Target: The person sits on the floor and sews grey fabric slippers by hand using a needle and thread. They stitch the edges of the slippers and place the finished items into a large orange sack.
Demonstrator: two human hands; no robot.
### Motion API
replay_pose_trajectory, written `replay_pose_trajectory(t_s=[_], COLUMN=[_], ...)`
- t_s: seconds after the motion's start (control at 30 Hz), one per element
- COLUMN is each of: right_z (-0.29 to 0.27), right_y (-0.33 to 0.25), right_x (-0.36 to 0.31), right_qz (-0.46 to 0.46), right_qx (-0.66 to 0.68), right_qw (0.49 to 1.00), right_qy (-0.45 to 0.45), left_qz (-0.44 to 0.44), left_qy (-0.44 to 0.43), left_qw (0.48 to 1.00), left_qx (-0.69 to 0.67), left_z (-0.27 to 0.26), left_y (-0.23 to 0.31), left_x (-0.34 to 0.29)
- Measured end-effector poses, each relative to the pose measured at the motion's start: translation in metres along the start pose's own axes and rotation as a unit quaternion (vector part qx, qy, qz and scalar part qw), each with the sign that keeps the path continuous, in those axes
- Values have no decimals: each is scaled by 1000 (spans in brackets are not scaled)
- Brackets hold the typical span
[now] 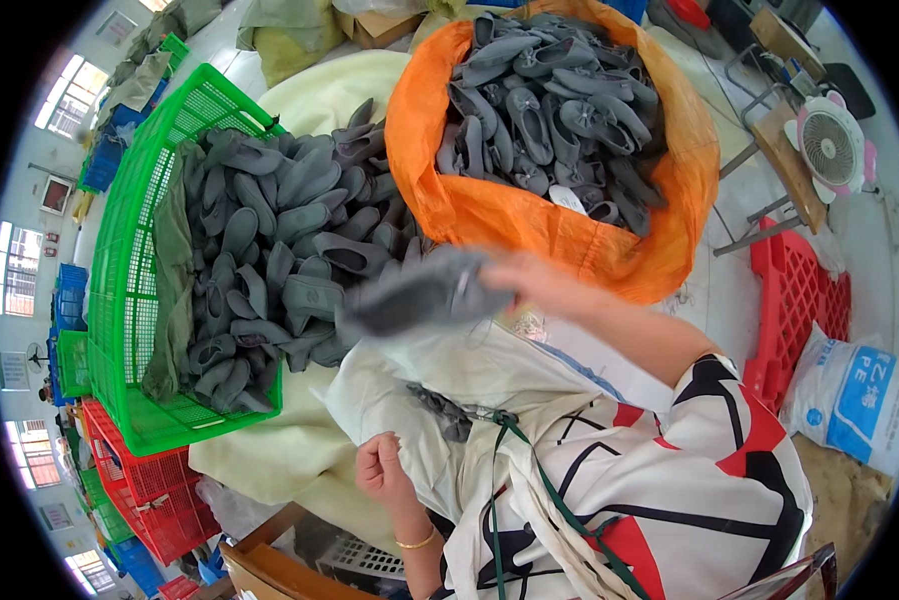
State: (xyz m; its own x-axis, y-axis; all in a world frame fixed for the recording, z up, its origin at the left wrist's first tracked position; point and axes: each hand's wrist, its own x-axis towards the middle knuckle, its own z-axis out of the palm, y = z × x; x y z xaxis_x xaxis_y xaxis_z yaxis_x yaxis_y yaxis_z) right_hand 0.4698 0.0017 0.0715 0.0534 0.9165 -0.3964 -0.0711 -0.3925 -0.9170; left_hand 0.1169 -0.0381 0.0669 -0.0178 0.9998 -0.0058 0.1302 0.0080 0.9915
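Observation:
A grey slip-on shoe point(409, 298), smeared by motion, is held by its right end in my right hand point(521, 282). It hangs between the shoe pile and my lap. My left hand point(385, 470) is closed beside the white apron point(409, 375), its fingers curled in; what they hold, if anything, is hidden. Left of the held shoe, a heap of similar grey shoes point(299, 220) spills from a tipped green crate point(121, 330) lined with drab cloth. Beyond my right hand stands an orange sack point(559, 235), full of grey shoes point(529, 125), some with small bows.
Red crates point(159, 500) stand at the lower left, near a wooden drawer or box edge point(244, 570). To the right are a red plastic pallet point(784, 300), a white-and-blue bag point(854, 400), and a pink-and-white fan point(831, 148) by a small wooden table point(784, 160).

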Motion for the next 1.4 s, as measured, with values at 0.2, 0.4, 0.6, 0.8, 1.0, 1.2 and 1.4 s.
replay_pose_trajectory(t_s=[0.2,0.4,0.6,0.8,1.0,1.2,1.4], right_z=[-104,-89,-85,-75,-46,-32,-37], right_y=[-54,31,71,77,39,-121,-166], right_x=[63,156,278,410,500,493,407], right_qz=[-146,-27,60,123,40,-181,-306], right_qx=[304,161,169,185,239,-65,-301], right_qw=[924,972,954,930,925,914,858], right_qy=[178,169,240,291,293,356,283], left_qz=[0,47,167,122,108,122,107], left_qy=[19,-9,-34,-26,-28,-15,-105], left_qw=[988,950,878,891,888,897,867], left_qx=[156,308,448,437,447,424,475], left_z=[-29,-26,-8,-6,1,1,-8], left_y=[-37,-59,-73,-74,-66,-65,-60], left_x=[23,38,61,91,111,113,111])
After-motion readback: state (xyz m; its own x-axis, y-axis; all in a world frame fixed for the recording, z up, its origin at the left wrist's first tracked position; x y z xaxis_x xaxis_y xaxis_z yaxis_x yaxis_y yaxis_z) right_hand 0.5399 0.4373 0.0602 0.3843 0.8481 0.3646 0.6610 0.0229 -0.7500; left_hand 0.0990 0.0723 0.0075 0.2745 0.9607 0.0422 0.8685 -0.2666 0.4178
